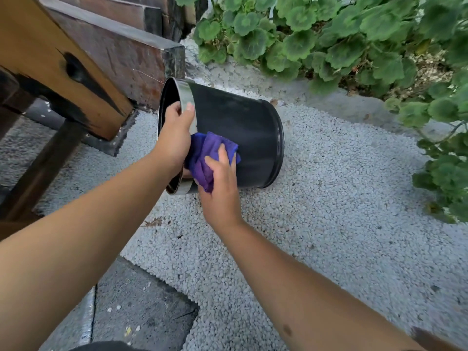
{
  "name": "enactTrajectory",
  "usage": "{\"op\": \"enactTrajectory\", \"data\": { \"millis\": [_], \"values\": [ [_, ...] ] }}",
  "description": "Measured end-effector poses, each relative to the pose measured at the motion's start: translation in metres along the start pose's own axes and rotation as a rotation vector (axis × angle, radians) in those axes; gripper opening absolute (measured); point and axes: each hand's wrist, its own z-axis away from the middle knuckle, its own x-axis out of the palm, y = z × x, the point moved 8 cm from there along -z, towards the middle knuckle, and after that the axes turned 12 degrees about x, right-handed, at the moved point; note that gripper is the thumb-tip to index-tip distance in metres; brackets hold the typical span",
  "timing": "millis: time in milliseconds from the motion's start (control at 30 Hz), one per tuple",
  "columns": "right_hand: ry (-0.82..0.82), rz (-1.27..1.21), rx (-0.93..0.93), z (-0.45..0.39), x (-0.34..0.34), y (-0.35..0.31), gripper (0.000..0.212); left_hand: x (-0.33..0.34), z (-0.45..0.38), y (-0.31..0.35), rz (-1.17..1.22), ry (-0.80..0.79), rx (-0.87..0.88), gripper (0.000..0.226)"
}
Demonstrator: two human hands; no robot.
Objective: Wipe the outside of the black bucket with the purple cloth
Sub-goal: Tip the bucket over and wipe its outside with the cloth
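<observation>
The black bucket (235, 127) lies tipped on its side over the pebble ground, its open mouth with a shiny metal rim band facing left and its base to the right. My left hand (174, 138) grips that rim, thumb on the outside of the band and fingers inside. My right hand (220, 188) presses the bunched purple cloth (205, 158) against the bucket's near side wall, just right of the rim. Part of the cloth is hidden under my palm.
A wooden bench or table (50, 62) with dark legs stands close on the left, beside a stone block (131, 54). Leafy green plants (342, 39) line the back and right. White pebble ground (329, 211) spreads around; a dark paving slab (141, 305) lies near me.
</observation>
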Motion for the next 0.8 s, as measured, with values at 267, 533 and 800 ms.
{"op": "enactTrajectory", "data": {
  "millis": [267, 533, 800],
  "values": [
    [0.149, 0.092, 0.318, -0.043, -0.062, 0.062, 0.054, -0.009, 0.091, -0.041, -0.141, -0.393, 0.144, 0.085],
    [0.18, 0.163, 0.446, -0.069, -0.101, 0.1, 0.053, -0.002, 0.075, -0.034, -0.182, -0.375, 0.171, 0.094],
    [0.239, 0.117, 0.614, -0.072, -0.12, 0.114, 0.048, 0.03, 0.037, 0.019, -0.128, -0.421, 0.139, 0.088]
  ]
}}
